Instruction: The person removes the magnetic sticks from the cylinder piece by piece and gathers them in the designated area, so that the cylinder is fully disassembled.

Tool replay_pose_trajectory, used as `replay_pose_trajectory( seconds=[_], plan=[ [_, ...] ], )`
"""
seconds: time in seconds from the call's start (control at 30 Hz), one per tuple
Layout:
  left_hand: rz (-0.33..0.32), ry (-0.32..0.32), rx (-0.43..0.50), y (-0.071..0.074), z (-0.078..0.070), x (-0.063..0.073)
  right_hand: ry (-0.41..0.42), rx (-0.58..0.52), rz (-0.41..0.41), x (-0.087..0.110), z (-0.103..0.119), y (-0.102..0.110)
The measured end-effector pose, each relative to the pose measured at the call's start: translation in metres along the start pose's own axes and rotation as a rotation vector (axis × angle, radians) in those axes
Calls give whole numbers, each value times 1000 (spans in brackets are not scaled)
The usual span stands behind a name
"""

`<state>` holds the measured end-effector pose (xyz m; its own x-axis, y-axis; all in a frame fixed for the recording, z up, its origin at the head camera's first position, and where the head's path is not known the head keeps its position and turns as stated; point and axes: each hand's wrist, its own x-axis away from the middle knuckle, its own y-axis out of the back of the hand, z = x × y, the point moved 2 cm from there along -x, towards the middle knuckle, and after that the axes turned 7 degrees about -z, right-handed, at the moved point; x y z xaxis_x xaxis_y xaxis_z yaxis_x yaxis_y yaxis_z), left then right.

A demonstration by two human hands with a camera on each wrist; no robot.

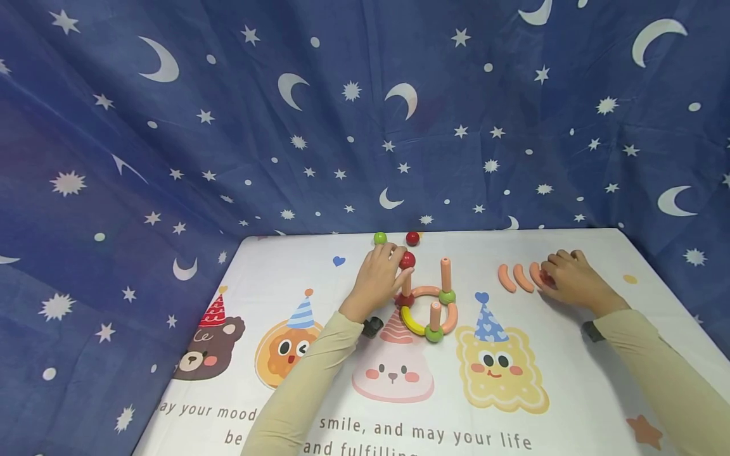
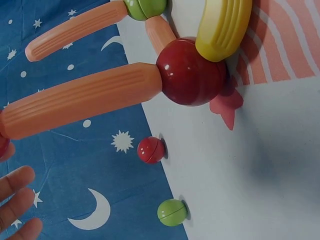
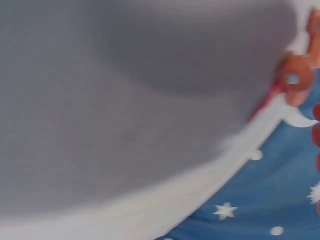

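Observation:
My left hand [image 1: 377,278] has its fingers and thumb about a red ball [image 1: 407,260] atop an upright orange rod [image 2: 85,100]. That rod rises from a red ball [image 2: 192,72] in a ring of curved orange pieces and a yellow curved piece [image 1: 413,322]. Two other orange rods [image 1: 446,275] stand on green balls [image 1: 434,334] of this ring. Over on the right, my right hand [image 1: 576,282] hovers over or touches the end of a curved orange piece [image 1: 536,275]; its fingertips are partly hidden. The right wrist view is blurred, with several fingertips [image 3: 316,140] at its edge.
Two more curved orange pieces [image 1: 506,278] lie left of my right hand. A loose green ball [image 2: 172,212] and a loose red ball [image 2: 150,149] sit near the table's back edge. Behind the printed white tablecloth [image 1: 456,430] hangs a blue curtain [image 1: 319,177].

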<state>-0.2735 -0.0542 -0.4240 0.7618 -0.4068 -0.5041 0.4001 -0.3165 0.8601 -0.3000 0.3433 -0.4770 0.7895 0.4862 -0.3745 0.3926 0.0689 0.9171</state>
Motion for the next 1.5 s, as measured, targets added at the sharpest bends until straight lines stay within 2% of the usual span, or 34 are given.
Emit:
replay_pose_trajectory(
  seconds=[0.1, 0.3, 0.4, 0.63, 0.8, 1.0, 1.1, 1.23, 1.5],
  plan=[
    [9, 6, 17, 1, 1, 0, 7, -24, -84, -9, 9, 11],
    [14, 13, 40, 0, 3, 1, 100, -59, -195, -38, 40, 39],
    [12, 16, 58, 1, 3, 1, 174, -78, -243, -55, 62, 53],
    [-7, 7, 65, 0, 4, 3, 423, -106, -404, -96, 121, 72],
    [-30, -6, 79, 0, 4, 4, 548, -89, -405, -118, 156, 75],
    [-62, -35, 62, 2, 4, 6, 624, -75, -349, -134, 183, 74],
    [-68, -45, 46, 3, 4, 6, 650, -69, -351, -138, 188, 71],
    [-59, -43, 45, 4, 4, 6, 679, -69, -391, -140, 191, 69],
    [-40, -34, 76, -2, 5, 7, 687, -102, -448, -139, 193, 65]
  ],
)
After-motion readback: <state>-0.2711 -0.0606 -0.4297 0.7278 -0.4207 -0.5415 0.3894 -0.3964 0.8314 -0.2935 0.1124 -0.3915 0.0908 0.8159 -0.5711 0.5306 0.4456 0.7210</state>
